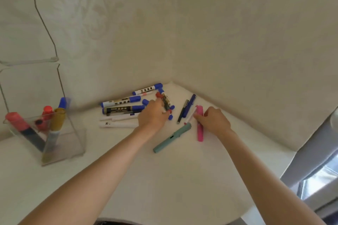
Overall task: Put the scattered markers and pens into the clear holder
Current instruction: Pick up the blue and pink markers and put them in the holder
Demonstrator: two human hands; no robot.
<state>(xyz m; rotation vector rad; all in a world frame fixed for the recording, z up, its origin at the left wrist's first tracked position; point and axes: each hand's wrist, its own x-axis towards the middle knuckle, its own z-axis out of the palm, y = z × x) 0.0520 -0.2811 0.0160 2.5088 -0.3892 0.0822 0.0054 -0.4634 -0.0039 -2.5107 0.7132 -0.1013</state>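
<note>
The clear holder (73, 144) stands at the left of the white table and contains several markers, among them a red one (17, 121) and a yellow one (57, 118). Scattered markers lie in the far corner: blue-capped ones (120, 101), white pens (118, 124), a teal pen (172, 137), dark blue pens (188, 106) and a pink highlighter (200, 131). My left hand (152, 115) rests on the pile, its fingers closing around a marker with a red cap (165, 100). My right hand (214, 119) pinches the pink highlighter's upper part.
A clear acrylic stand (27, 29) rises behind the holder at the far left. Two cream walls meet in a corner (171, 80) right behind the pile. A grey ledge or window frame (314, 160) borders the table on the right.
</note>
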